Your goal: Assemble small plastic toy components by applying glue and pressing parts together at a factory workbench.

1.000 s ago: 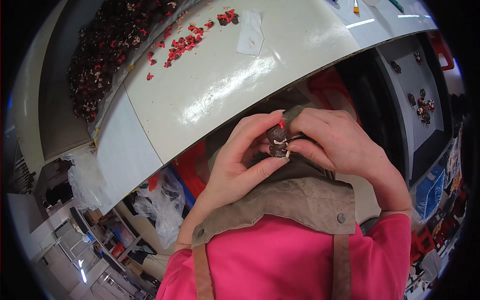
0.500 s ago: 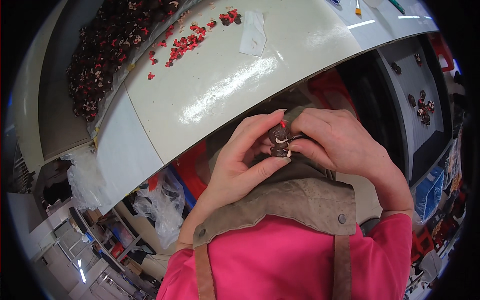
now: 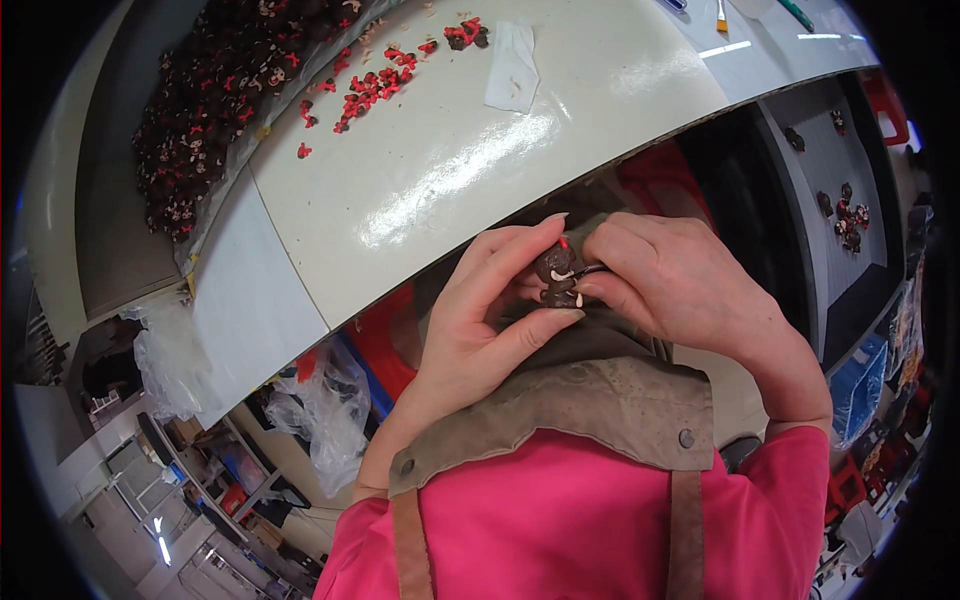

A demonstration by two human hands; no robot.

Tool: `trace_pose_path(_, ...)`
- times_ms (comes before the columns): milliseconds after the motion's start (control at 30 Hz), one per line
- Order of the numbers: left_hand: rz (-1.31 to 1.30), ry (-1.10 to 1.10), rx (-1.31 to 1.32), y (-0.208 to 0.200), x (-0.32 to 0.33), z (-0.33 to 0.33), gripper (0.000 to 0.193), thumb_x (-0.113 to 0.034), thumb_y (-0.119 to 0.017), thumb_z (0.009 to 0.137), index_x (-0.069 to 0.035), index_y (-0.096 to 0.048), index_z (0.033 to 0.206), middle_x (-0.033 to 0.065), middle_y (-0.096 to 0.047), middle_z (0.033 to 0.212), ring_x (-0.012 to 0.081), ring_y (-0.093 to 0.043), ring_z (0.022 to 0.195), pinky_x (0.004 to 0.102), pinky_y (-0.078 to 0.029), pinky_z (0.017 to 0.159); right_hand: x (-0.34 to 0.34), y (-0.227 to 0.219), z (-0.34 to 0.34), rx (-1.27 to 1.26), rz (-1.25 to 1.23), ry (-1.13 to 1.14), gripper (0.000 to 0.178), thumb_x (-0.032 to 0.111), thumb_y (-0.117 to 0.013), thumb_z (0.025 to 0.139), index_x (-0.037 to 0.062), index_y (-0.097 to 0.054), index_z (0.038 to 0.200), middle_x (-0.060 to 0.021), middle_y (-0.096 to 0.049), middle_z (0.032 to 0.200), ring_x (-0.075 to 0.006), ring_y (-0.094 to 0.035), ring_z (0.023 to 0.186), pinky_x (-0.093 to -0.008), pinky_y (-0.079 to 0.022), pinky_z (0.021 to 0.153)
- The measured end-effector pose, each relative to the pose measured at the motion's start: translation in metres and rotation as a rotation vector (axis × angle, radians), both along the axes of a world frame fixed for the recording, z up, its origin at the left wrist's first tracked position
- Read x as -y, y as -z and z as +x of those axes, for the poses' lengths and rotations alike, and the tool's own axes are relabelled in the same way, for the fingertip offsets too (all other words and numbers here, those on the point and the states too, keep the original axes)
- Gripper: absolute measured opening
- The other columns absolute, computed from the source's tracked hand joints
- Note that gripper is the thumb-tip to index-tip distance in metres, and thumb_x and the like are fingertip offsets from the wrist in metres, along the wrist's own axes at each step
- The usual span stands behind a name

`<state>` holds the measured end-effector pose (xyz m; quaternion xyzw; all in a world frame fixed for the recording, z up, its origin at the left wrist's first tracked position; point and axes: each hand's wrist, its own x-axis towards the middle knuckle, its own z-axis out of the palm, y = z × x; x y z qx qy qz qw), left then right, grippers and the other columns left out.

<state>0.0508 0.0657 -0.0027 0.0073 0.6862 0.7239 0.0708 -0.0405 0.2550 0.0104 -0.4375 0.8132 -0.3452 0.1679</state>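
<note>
Held over my lap, a small dark brown figurine [image 3: 556,264] has a red piece on top and cream-coloured parts at its middle and foot. My left hand [image 3: 490,305] is closed around it, with the thumb below and the forefinger above. My right hand [image 3: 672,278] is at the figurine's right side, thumb and forefinger pinched on a thin dark tool [image 3: 594,269]. Most of that tool is hidden by the fingers, so its kind cannot be made out. The figurine's far side is covered by my left fingers.
Many dark, red and cream figurine pieces [image 3: 215,110] fill a bin at the upper left. Loose red pieces [image 3: 372,92] and a white paper scrap [image 3: 513,70] lie on the glossy table [image 3: 440,190]. At right, a grey-lined tray [image 3: 850,180] holds several figurines. Plastic bags [image 3: 325,415] hang at left.
Both hands keep their hold on the figurine and tool, with barely any shift. The whole view has moved very slightly.
</note>
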Motion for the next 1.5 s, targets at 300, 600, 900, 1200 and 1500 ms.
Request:
trace_pose_path(300, -0.003, 0.007, 0.025, 0.000, 0.000, 0.000, 0.058, 0.000, -0.068, 0.079, -0.004, -0.047, 0.132, 0.0069, -0.045, 0.120, 0.0108, -0.052, 0.099, 0.0228, -0.044, 0.085, 0.000, -0.005, -0.008, 0.105, 0.064, -0.097, 0.022, 0.023, -0.058, 0.085, 0.0028, -0.049, 0.084, -0.0131, -0.054, 0.074, -0.0351, -0.055, 0.071, -0.0414, -0.044, 0.060)
trace_pose_path(600, 0.024, 0.009, 0.039, 0.001, 0.000, -0.002, 0.058, 0.000, -0.069, 0.078, -0.005, -0.047, 0.132, 0.0061, -0.045, 0.119, 0.0098, -0.051, 0.097, 0.0218, -0.044, 0.084, 0.000, -0.002, -0.015, 0.207, 0.095, -0.140, 0.021, 0.023, -0.056, 0.087, 0.0031, -0.051, 0.086, -0.0137, -0.056, 0.076, -0.0362, -0.055, 0.073, -0.0422, -0.044, 0.060)
trace_pose_path(900, 0.026, 0.008, 0.063, 0.000, 0.001, -0.002, 0.059, 0.002, -0.067, 0.078, -0.001, -0.044, 0.132, 0.0066, -0.045, 0.120, 0.0117, -0.050, 0.103, 0.0236, -0.043, 0.087, 0.002, 0.006, -0.014, 0.210, 0.035, -0.126, 0.020, 0.022, -0.058, 0.085, 0.0032, -0.051, 0.085, -0.0129, -0.056, 0.076, -0.0353, -0.055, 0.072, -0.0408, -0.043, 0.060)
trace_pose_path(1200, 0.116, -0.001, 0.070, -0.001, 0.000, 0.000, 0.062, 0.007, -0.065, 0.078, 0.002, -0.039, 0.134, 0.0088, -0.044, 0.122, 0.0154, -0.052, 0.106, 0.0278, -0.045, 0.089, -0.004, 0.004, -0.017, 0.228, -0.144, -0.034, 0.015, 0.018, -0.052, 0.087, 0.0036, -0.054, 0.087, -0.0115, -0.054, 0.075, -0.0320, -0.054, 0.069, -0.0363, -0.043, 0.061)
trace_pose_path(1500, 0.030, 0.009, 0.028, -0.001, 0.003, -0.002, 0.060, 0.004, -0.066, 0.078, -0.002, -0.043, 0.133, 0.0083, -0.043, 0.124, 0.0139, -0.051, 0.106, 0.0262, -0.045, 0.089, -0.006, 0.005, -0.008, 0.022, -0.152, -0.039, 0.016, 0.019, -0.057, 0.083, 0.0054, -0.055, 0.091, -0.0099, -0.052, 0.075, -0.0305, -0.051, 0.068, -0.0378, -0.040, 0.061)
